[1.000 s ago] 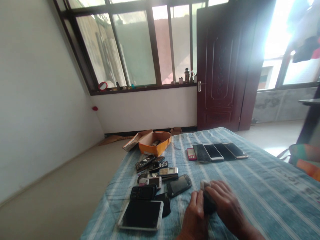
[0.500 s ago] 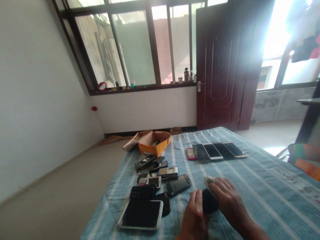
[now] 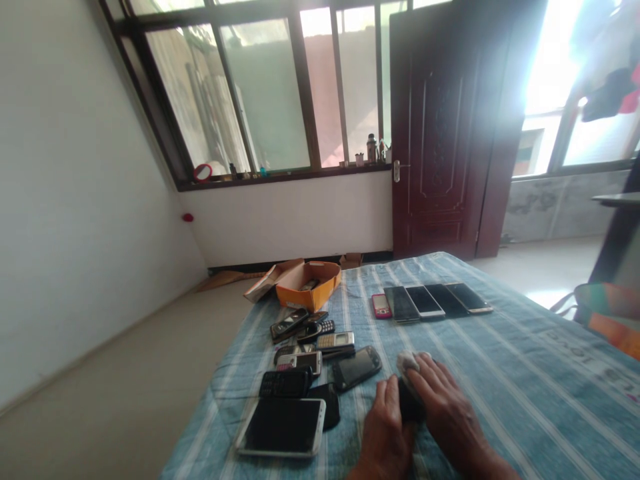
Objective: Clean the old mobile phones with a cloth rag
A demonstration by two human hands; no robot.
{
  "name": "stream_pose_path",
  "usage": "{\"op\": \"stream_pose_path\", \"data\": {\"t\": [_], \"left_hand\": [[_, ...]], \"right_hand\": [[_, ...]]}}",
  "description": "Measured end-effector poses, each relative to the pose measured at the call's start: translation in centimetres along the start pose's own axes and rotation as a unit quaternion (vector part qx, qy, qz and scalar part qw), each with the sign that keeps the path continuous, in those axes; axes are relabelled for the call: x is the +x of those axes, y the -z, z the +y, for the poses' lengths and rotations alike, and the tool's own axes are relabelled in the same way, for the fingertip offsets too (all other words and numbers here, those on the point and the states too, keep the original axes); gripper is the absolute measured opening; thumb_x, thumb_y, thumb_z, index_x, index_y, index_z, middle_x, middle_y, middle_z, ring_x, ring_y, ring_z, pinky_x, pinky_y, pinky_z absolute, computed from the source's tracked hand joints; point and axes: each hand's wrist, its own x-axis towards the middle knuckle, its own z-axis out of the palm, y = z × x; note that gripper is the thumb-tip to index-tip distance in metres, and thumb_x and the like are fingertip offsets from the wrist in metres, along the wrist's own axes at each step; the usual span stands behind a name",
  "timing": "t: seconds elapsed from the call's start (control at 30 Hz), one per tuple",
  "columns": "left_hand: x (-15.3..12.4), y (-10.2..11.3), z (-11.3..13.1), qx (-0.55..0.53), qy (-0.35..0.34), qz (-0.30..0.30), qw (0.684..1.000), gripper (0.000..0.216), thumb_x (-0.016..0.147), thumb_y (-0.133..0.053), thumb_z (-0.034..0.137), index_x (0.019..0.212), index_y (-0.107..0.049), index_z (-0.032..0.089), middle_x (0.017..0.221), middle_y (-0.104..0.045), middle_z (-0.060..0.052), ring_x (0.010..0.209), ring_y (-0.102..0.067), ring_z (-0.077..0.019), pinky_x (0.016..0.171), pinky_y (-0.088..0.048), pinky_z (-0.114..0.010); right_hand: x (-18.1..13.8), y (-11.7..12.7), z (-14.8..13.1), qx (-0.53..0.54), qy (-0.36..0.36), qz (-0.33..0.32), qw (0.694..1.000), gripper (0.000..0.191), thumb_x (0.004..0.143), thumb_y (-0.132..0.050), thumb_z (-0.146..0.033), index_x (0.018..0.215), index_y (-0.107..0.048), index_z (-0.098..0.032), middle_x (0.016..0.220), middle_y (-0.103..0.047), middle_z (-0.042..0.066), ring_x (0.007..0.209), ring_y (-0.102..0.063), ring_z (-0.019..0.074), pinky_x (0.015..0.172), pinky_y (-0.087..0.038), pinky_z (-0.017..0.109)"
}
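My left hand (image 3: pixel 384 420) closes round the left side of a dark mobile phone (image 3: pixel 411 404), low over the bed-like surface. Bunched under the fingers of my right hand (image 3: pixel 443 403) is a whitish cloth (image 3: pixel 407 362), pressed against the phone's upper right part. Both hands hide much of the phone. Just left of them lies a black touchscreen phone (image 3: pixel 357 369). Farther left are a large white-edged phone or tablet (image 3: pixel 281 428), a black keypad phone (image 3: pixel 285 384) and several older phones in a loose cluster.
An orange box (image 3: pixel 310 298) with its lid open stands at the far left edge of the striped blue cloth (image 3: pixel 505 380). A red phone (image 3: pixel 381 306) and several smartphones, including a white one (image 3: pixel 425 302), lie in a row beyond my hands. Behind is a dark red door (image 3: pixel 440 147).
My right hand and the whitish cloth have shifted left across the phone, closer to my left hand. The other phones have stayed where they were.
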Motion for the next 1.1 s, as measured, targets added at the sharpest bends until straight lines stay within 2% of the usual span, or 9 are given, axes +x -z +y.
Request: {"op": "stream_pose_path", "data": {"t": [0.2,0.37,0.5,0.7,0.93,1.1], "left_hand": [[0.2,1.5,1.4,0.016,0.027,-0.029,0.999,0.065,0.073,-0.054,0.020,0.135,-0.046,0.005,0.131,-0.054,-0.020,0.122,-0.050,-0.0330,0.108,-0.038,-0.043],[0.5,2.5,2.5,0.043,0.059,-0.040,0.997,0.051,0.072,-0.052,0.016,0.122,-0.056,0.007,0.120,-0.058,-0.016,0.113,-0.054,-0.0286,0.101,-0.042,-0.036],[0.6,2.6,2.7,0.052,0.072,-0.042,0.995,0.049,0.072,-0.054,0.018,0.120,-0.056,0.009,0.118,-0.057,-0.014,0.111,-0.055,-0.0272,0.098,-0.043,-0.034],[0.4,2.5,2.7,0.069,0.073,-0.038,0.994,0.041,0.074,-0.056,0.025,0.113,-0.057,0.012,0.111,-0.058,-0.012,0.106,-0.056,-0.0271,0.093,-0.044,-0.034],[0.5,2.7,2.9,0.083,0.068,-0.035,0.994,0.037,0.076,-0.054,0.028,0.109,-0.060,0.014,0.108,-0.059,-0.012,0.103,-0.057,-0.0269,0.090,-0.044,-0.034],[0.4,2.8,3.1,0.085,0.070,-0.036,0.993,0.039,0.075,-0.054,0.029,0.109,-0.060,0.012,0.108,-0.060,-0.014,0.103,-0.057,-0.0282,0.090,-0.045,-0.035]], "right_hand": [[-0.8,-0.4,-1.2,-0.024,0.012,0.003,1.000,0.041,0.086,-0.038,-0.009,0.118,-0.062,-0.016,0.125,-0.063,0.013,0.122,-0.053,0.0297,0.098,-0.042,0.044],[-0.9,-0.2,-1.5,-0.026,0.047,0.001,0.999,0.044,0.083,-0.040,-0.007,0.120,-0.061,-0.019,0.122,-0.066,0.008,0.116,-0.057,0.0249,0.097,-0.042,0.037],[-0.9,-0.2,-1.3,-0.030,0.039,-0.001,0.999,0.046,0.080,-0.042,-0.005,0.118,-0.062,-0.021,0.120,-0.067,0.006,0.114,-0.058,0.0244,0.097,-0.040,0.037],[-1.3,-0.4,-0.8,-0.037,-0.013,-0.016,0.999,0.051,0.078,-0.041,-0.004,0.121,-0.061,-0.022,0.117,-0.068,0.006,0.110,-0.059,0.0255,0.093,-0.041,0.039],[-1.4,0.0,-1.5,0.009,0.031,-0.036,0.999,0.047,0.080,-0.045,-0.008,0.122,-0.061,-0.022,0.123,-0.066,0.005,0.114,-0.057,0.0242,0.097,-0.040,0.036],[-1.1,0.4,-1.5,0.013,0.028,-0.042,0.999,0.046,0.081,-0.044,-0.008,0.121,-0.062,-0.023,0.124,-0.065,0.004,0.114,-0.058,0.0237,0.098,-0.039,0.037]]}}
